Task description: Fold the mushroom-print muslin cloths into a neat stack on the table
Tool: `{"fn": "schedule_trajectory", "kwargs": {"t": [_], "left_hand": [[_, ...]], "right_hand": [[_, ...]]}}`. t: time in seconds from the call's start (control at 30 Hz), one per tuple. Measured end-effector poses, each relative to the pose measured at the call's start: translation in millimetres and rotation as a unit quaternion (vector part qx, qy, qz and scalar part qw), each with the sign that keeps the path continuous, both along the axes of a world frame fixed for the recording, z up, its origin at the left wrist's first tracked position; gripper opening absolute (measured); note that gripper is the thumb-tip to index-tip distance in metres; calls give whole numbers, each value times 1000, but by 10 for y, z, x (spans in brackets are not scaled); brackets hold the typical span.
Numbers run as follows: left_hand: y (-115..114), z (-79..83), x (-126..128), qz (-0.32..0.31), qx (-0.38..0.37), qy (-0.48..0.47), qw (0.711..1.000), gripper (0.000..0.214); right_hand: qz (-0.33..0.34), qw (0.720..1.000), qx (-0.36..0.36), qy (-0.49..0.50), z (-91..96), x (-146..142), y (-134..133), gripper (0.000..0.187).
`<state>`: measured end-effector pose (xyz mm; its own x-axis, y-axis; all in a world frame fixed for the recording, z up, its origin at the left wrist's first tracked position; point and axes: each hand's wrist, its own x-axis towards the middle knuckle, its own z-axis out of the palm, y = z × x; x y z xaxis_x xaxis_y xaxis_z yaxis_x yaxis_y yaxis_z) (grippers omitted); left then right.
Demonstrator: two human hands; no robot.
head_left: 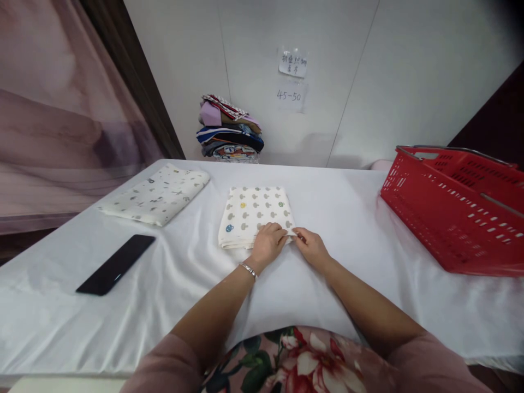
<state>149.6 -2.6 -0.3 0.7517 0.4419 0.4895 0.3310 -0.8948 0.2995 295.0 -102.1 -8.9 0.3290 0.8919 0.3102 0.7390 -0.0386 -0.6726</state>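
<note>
A folded white cloth (256,210) printed with grey shapes and a few coloured ones lies in the middle of the table. My left hand (269,241), with a silver bracelet at its wrist, rests on the cloth's near edge, fingers bent together at its right part. At the near right corner, my right hand (310,245) pinches the cloth's edge between thumb and fingers. Both hands meet closely at that corner. Further left lies another folded white cloth (164,191) with small grey prints, apart from both hands.
A black phone-like slab (117,266) lies on the white tablecloth (184,316) at the left. The red plastic basket (454,218) stands at the right edge. Behind the table rises a stack of folded clothes (230,131), and handwritten paper signs (291,95) hang on the wall.
</note>
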Motion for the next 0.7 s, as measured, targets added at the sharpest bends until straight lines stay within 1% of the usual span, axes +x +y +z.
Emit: {"fn": "schedule_trajectory", "kwargs": {"t": [0.07, 0.17, 0.27, 0.4, 0.53, 0.7], "left_hand": [[-3, -11, 0, 2, 0, -7, 1000, 15], [-3, -21, 6, 2, 5, -12, 1000, 14], [-8, -25, 4, -11, 13, -12, 1000, 16], [-29, -21, -17, -22, 29, -4, 999, 17], [-46, -17, -28, -18, 42, 24, 999, 19], [-47, -37, -18, -17, 42, 46, 998, 20]], "right_hand": [[-6, 1000, -7, 4, -16, 0, 2, 25], [-9, 1000, -11, -11, -38, 3, 1, 20], [-24, 998, -13, -51, -53, 6, -1, 16], [-44, 992, -22, -117, -47, 1, -12, 16], [-43, 985, -53, -159, -20, -5, -37, 16], [-35, 983, -53, -170, -29, 25, -62, 17]]}}
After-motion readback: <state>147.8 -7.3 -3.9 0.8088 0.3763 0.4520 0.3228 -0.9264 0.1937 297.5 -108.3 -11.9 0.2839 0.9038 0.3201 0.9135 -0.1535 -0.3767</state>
